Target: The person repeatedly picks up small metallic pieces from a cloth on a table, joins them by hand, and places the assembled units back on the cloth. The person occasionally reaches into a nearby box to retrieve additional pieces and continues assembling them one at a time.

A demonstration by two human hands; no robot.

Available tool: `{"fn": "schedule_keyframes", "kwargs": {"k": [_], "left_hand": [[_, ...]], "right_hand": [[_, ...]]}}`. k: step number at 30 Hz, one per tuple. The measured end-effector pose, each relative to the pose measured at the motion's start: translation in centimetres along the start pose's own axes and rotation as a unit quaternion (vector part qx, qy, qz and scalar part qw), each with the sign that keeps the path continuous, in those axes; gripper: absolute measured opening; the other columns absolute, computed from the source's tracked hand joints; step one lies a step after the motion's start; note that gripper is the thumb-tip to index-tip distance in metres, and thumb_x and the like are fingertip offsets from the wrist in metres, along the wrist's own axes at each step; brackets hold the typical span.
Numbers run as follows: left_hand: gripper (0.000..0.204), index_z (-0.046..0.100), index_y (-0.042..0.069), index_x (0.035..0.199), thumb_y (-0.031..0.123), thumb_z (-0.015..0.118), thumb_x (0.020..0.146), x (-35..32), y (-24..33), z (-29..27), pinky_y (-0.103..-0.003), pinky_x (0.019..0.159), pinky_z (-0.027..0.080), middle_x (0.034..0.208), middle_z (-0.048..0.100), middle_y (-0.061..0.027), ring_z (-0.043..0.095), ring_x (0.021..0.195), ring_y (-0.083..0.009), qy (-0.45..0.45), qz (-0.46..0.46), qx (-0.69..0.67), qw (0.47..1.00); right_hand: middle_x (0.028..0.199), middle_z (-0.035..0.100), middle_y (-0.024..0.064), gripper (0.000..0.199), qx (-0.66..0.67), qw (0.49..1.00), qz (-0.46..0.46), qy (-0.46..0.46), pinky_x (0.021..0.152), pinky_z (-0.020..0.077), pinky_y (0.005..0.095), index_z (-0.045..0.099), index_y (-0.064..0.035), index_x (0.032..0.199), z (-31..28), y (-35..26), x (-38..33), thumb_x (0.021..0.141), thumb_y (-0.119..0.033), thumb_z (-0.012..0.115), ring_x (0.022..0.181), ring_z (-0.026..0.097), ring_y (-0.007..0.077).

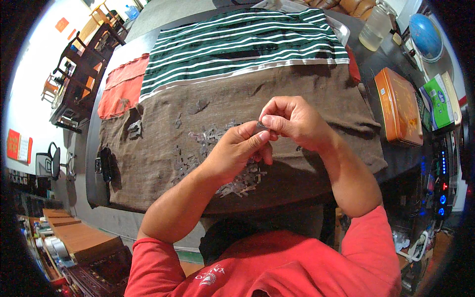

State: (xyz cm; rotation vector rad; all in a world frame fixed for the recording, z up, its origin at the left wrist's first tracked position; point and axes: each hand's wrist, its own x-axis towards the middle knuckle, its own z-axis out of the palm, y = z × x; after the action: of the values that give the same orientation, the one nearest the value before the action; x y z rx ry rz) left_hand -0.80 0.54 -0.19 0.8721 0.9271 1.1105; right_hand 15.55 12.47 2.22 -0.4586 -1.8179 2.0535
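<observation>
At frame centre, left hand (236, 151) and right hand (293, 120) pinch one small dark piece (261, 127) in a shared grip above the brown cloth (163, 148) and the clear pieces (242, 184).

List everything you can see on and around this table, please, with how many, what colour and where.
Small dark piece: one, dark grey, pinched between both hands' fingertips.
Clear small pieces: many, translucent grey, scattered on the brown cloth mid-table.
Brown cloth: one, brown, covering the near half of the table.
Striped cloth: one, green with white stripes, far half.
Red cloth: one, red, far left under the others.
Flat tin box: one, orange, right of the brown cloth.
Jar: one, clear, far right.
Globe: one, blue, far right corner.
Left hand: one, pinching the piece.
Right hand: one, pinching the piece.
</observation>
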Motion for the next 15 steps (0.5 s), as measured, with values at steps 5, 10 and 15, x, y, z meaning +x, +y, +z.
{"fn": "schedule_keyframes", "kwargs": {"k": [5,10,15], "left_hand": [[0.027,0.062,0.003,0.109,0.029,0.055,0.101,0.1,-0.13,-0.14,-0.027,0.069,0.052,0.084,0.065,-0.0047,0.063,0.074,-0.0132,0.006,0.006,0.003,1.0],[0.029,0.062,0.004,0.111,0.03,0.056,0.101,0.14,0.22,-0.14,-0.026,0.068,0.05,0.081,0.065,-0.0037,0.063,0.073,-0.0119,0.007,0.009,0.043,0.999],[0.032,0.063,0.003,0.111,0.032,0.055,0.101,-0.15,0.46,0.09,-0.025,0.066,0.049,0.081,0.065,-0.0033,0.062,0.072,-0.0108,0.016,0.016,0.112,0.993]], "right_hand": [[0.081,0.063,0.002,0.02,0.014,1.0,0.02,0.007,0.063,0.0458,0.0225,0.064,-0.001,0.099,-0.18,0.13,0.01,0.098,-0.02,0.059,0.072,0.058,0.0082],[0.081,0.064,0.0017,0.018,0.004,1.0,-0.02,0.007,0.067,0.0495,0.0249,0.064,-0.0005,0.097,-0.46,0.3,0.2,0.098,-0.018,0.061,0.073,0.059,0.0086],[0.081,0.064,0.0014,0.019,-0.078,0.996,-0.036,0.023,0.067,0.0501,0.0252,0.063,-0.0001,0.096,0.07,0.42,0.13,0.099,-0.019,0.06,0.074,0.059,0.0085]]}}
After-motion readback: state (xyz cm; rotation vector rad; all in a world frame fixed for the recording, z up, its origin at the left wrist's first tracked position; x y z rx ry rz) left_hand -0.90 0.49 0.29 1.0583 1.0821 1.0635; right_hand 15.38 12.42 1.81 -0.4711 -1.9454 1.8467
